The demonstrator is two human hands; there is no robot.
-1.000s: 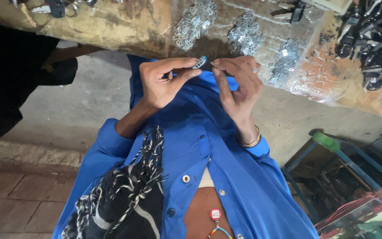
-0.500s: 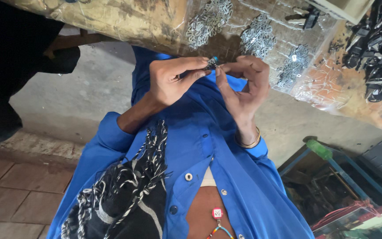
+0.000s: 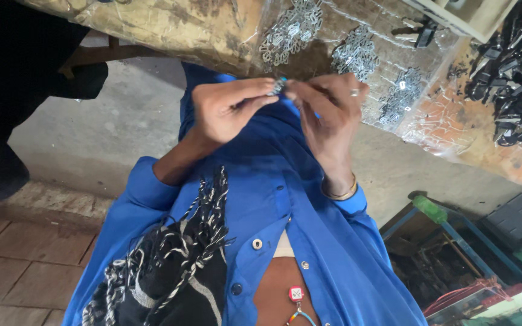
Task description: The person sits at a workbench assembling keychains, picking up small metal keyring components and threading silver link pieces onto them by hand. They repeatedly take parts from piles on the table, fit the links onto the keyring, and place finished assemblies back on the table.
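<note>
A small metal clip sits pinched between both hands just before the surface: left hand steadies it, right hand works its end, each grip narrow. Heaps of metal clips lie beyond.

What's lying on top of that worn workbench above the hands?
On the workbench lie heaps of small silvery metal clips, under clear plastic sheeting, and a pile of black metal parts at the right. Both hands, left hand and right hand, pinch one small metal piece; fingers hide its shape.
</note>
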